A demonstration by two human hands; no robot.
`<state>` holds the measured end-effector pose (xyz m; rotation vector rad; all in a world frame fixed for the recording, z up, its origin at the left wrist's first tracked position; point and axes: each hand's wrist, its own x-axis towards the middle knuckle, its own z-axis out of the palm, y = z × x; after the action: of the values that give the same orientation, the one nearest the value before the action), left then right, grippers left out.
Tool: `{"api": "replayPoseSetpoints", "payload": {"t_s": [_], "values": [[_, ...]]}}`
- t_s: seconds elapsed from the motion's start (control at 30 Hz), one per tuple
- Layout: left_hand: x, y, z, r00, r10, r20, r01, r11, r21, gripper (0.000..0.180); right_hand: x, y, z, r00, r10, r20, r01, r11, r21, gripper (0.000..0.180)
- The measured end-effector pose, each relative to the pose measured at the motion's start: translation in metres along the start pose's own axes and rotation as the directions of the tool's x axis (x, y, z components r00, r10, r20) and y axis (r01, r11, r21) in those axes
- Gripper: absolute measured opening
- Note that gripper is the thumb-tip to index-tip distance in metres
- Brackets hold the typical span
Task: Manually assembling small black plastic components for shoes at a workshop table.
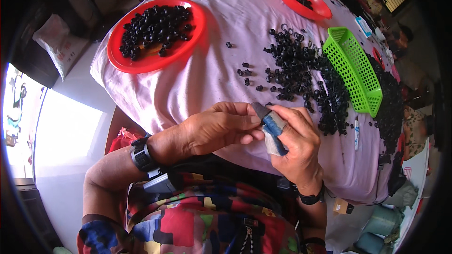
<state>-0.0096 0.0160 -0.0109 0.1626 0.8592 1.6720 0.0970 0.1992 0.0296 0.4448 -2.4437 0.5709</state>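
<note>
Close to the table's near edge, my left hand (214, 129) and my right hand (301, 143) meet. The left thumb and fingers are pinched together against the right fingertips. Blue and grey cloth-like wraps (274, 123) cover the right thumb and forefinger, with a whitish piece hanging beneath. Whatever is pinched between the fingers is hidden, being very small. Just beyond my hands lies a spread pile of small black ring-like plastic parts (289, 61), with a few loose ones to its left.
A red plate (111, 49) heaped with black parts stands at the far left. A green slotted basket (351, 68) sits right of the pile, near a pen (356, 134). Another red plate (320, 9) lies farther back. Pinkish cloth (226, 75) covers the table.
</note>
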Motion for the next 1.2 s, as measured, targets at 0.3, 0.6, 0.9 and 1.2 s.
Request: {"api": "replayPoseSetpoints", "payload": {"t_s": [0.3, 0.6, 0.9, 1.2], "values": [[-0.015, 0.006, -0.016, 0.997, 0.059, 0.048, -0.055, 0.994, -0.098, 0.028, 0.016, 0.059, -0.036, 0.892, 0.43, 0.138, -0.419, 0.902, -0.102, 0.014], [-0.013, -0.001, -0.019, 0.985, 0.112, 0.129, -0.099, 0.99, -0.1, 0.034, 0.055, 0.092, 0.011, 0.944, 0.222, 0.243, -0.196, 0.972, -0.126, 0.021], [-0.011, -0.005, -0.019, 0.982, 0.124, 0.14, -0.109, 0.988, -0.108, 0.033, 0.066, 0.094, 0.02, 0.964, 0.118, 0.238, -0.097, 0.99, -0.1, 0.025], [-0.013, -0.005, -0.017, 0.984, 0.137, 0.112, -0.126, 0.987, -0.099, 0.033, 0.066, 0.083, 0.038, 0.95, 0.129, 0.284, -0.091, 0.985, -0.144, 0.02]]}}
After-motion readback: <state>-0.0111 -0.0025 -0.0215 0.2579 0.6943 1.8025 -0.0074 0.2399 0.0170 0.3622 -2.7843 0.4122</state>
